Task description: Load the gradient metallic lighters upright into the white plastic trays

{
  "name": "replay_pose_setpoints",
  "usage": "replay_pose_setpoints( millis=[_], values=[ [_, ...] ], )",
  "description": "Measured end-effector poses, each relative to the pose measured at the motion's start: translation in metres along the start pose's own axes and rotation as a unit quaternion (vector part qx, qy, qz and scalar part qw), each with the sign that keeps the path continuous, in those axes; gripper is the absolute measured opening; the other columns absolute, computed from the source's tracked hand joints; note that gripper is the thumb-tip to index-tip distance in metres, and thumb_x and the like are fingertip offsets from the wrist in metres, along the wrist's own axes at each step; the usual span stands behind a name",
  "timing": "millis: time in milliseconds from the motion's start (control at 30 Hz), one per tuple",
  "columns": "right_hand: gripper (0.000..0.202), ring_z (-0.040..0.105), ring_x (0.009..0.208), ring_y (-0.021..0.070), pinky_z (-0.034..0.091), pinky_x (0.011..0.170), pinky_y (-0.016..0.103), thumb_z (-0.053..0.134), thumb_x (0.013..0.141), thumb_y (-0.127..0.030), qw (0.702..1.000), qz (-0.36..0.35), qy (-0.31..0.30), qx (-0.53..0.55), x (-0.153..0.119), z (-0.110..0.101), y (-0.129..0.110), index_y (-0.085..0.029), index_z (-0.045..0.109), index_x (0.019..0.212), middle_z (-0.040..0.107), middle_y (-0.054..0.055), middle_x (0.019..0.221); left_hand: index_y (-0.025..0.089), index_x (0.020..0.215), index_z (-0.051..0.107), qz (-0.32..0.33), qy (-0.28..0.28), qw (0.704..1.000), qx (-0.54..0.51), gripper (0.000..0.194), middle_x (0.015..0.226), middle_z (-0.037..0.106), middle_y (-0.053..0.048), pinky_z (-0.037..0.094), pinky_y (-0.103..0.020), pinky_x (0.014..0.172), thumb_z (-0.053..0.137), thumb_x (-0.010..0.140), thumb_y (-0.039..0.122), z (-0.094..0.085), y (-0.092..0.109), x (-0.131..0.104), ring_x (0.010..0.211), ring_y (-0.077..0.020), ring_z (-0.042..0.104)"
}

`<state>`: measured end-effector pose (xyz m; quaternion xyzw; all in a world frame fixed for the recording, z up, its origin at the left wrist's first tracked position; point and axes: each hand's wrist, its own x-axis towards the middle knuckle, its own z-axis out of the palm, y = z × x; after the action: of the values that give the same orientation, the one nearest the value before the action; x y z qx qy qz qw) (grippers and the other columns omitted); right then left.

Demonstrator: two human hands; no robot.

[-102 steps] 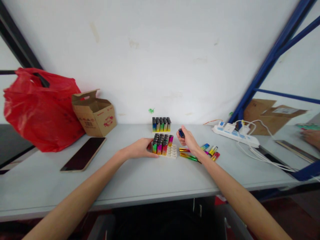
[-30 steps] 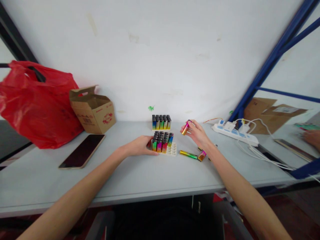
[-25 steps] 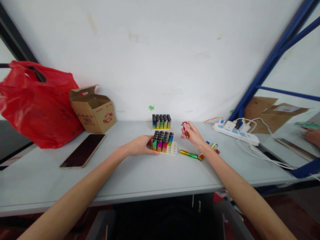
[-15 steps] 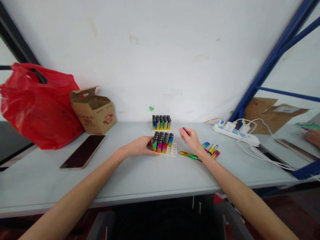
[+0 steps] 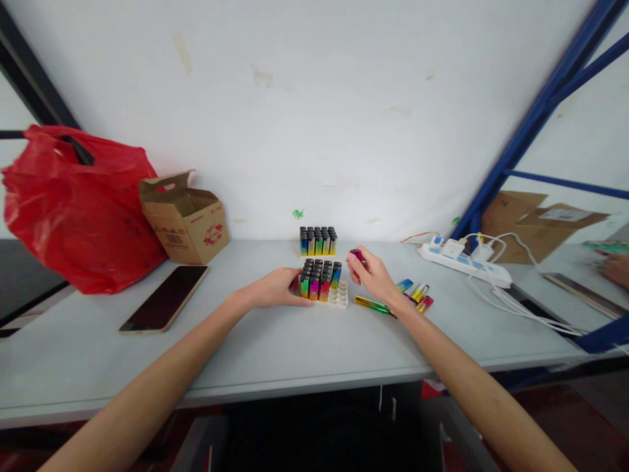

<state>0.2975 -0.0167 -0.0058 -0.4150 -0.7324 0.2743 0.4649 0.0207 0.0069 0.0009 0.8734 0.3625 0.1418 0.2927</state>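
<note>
My right hand [image 5: 372, 272] is closed on a dark purple-red lighter [image 5: 358, 256], held up just right of the near tray. That white tray [image 5: 339, 298] has round slots and carries several upright metallic-coloured lighters [image 5: 314, 286] with black tops. Slots along its right side show bare. Against the tray's left end, my left hand [image 5: 280, 287] grips with thumb in front and fingers behind, partly hidden by the lighters. Loose lighters [image 5: 417, 294] lie beside my right wrist, and a gold-green one [image 5: 372, 304] rests nearer the tray.
A second lighter block [image 5: 318, 241] stands behind, near the wall. To the left are a phone [image 5: 166, 299], an open carton [image 5: 184, 219] and a red plastic bag [image 5: 81, 210]. At right sit a power strip [image 5: 464, 262] with cables and another person's hand [image 5: 616, 269].
My right hand has shifted slightly left toward the near tray, and the lighter in it has turned so more of its body shows. My left hand stays put.
</note>
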Motion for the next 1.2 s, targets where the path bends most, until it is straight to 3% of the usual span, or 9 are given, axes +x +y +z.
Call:
replay_pose_setpoints(
  millis=[133, 233, 367, 600, 733, 867, 1033, 1100, 1200],
  values=[
    [0.039, 0.062, 0.073, 0.0165, 0.049, 0.065, 0.027, 0.047, 0.102, -0.057, 0.997, -0.054, -0.021, -0.046, -0.001, -0.006, -0.011, -0.021, 0.057, 0.089, 0.064, 0.004, 0.082, 0.020, 0.118, 0.068, 0.008, 0.001, 1.000, -0.004, 0.060, 0.109, 0.077, -0.003, 0.052, -0.029, 0.080, 0.078, 0.075, 0.061, -0.001, 0.002, 0.000, 0.093, -0.0241, 0.071],
    [0.044, 0.056, 0.070, 0.0159, 0.045, 0.065, 0.028, 0.052, 0.100, -0.054, 0.978, -0.109, -0.020, -0.175, -0.001, -0.009, -0.013, -0.020, 0.054, 0.072, 0.060, 0.003, 0.074, 0.020, 0.118, 0.068, 0.005, -0.001, 1.000, 0.001, 0.059, 0.108, 0.077, -0.003, 0.052, -0.029, 0.078, 0.078, 0.075, 0.059, -0.001, 0.002, -0.001, 0.092, -0.0240, 0.070],
    [0.048, 0.050, 0.054, 0.0128, 0.039, 0.057, 0.026, 0.055, 0.099, -0.055, 0.976, -0.058, -0.068, -0.199, -0.002, -0.010, -0.011, -0.020, 0.053, 0.066, 0.058, -0.002, 0.058, 0.020, 0.118, 0.068, -0.003, -0.001, 1.000, 0.001, 0.059, 0.107, 0.076, -0.003, 0.051, -0.029, 0.076, 0.078, 0.075, 0.059, -0.001, 0.002, -0.001, 0.091, -0.0239, 0.070],
    [0.037, 0.067, 0.063, 0.0170, 0.045, 0.064, 0.026, 0.057, 0.100, -0.051, 0.966, -0.035, -0.169, -0.195, -0.001, -0.008, -0.005, -0.018, 0.068, 0.085, 0.076, 0.003, 0.073, 0.019, 0.116, 0.069, 0.004, 0.011, 1.000, 0.008, 0.062, 0.104, 0.076, -0.004, 0.050, -0.029, 0.073, 0.077, 0.074, 0.064, 0.000, 0.002, 0.000, 0.087, -0.0235, 0.069],
    [0.035, 0.065, 0.065, 0.0179, 0.039, 0.062, 0.026, 0.055, 0.102, -0.048, 0.934, -0.056, -0.167, -0.311, 0.000, -0.001, -0.002, -0.017, 0.069, 0.096, 0.075, 0.006, 0.078, 0.020, 0.113, 0.070, 0.000, 0.012, 1.000, 0.023, 0.061, 0.097, 0.074, -0.003, 0.047, -0.029, 0.069, 0.076, 0.074, 0.065, 0.000, 0.001, 0.000, 0.081, -0.0220, 0.065],
    [0.042, 0.061, 0.062, 0.0163, 0.034, 0.059, 0.026, 0.052, 0.102, -0.055, 0.922, -0.039, -0.158, -0.352, 0.000, 0.001, -0.005, -0.019, 0.068, 0.087, 0.073, 0.005, 0.076, 0.020, 0.115, 0.069, -0.005, 0.012, 1.000, 0.021, 0.063, 0.098, 0.074, -0.003, 0.045, -0.028, 0.066, 0.076, 0.073, 0.065, 0.001, -0.002, 0.000, 0.080, -0.0214, 0.064],
    [0.053, 0.056, 0.056, 0.0147, 0.040, 0.063, 0.027, 0.041, 0.105, -0.056, 0.960, -0.022, -0.101, -0.261, 0.001, -0.032, -0.008, -0.020, 0.066, 0.075, 0.065, 0.000, 0.063, 0.019, 0.116, 0.068, -0.007, 0.000, 1.000, 0.018, 0.063, 0.095, 0.073, -0.003, 0.046, -0.028, 0.066, 0.074, 0.074, 0.066, 0.000, -0.001, 0.001, 0.078, -0.0209, 0.063],
    [0.049, 0.064, 0.066, 0.0177, 0.047, 0.069, 0.030, 0.040, 0.105, -0.053, 0.966, -0.017, -0.046, -0.253, -0.004, -0.056, -0.009, -0.020, 0.068, 0.082, 0.070, 0.003, 0.073, 0.019, 0.111, 0.069, -0.007, 0.002, 1.000, 0.024, 0.061, 0.094, 0.073, -0.004, 0.047, -0.029, 0.067, 0.073, 0.074, 0.067, 0.000, 0.001, 0.001, 0.078, -0.0213, 0.064],
    [0.043, 0.068, 0.101, 0.0252, 0.053, 0.091, 0.038, 0.044, 0.103, -0.054, 0.956, -0.018, 0.002, -0.292, -0.027, -0.088, -0.005, -0.021, 0.069, 0.111, 0.073, 0.010, 0.109, 0.020, 0.111, 0.068, -0.004, 0.005, 1.000, 0.015, 0.061, 0.101, 0.074, -0.005, 0.049, -0.030, 0.072, 0.074, 0.073, 0.067, -0.001, 0.001, 0.001, 0.083, -0.0232, 0.066]
  ],
)
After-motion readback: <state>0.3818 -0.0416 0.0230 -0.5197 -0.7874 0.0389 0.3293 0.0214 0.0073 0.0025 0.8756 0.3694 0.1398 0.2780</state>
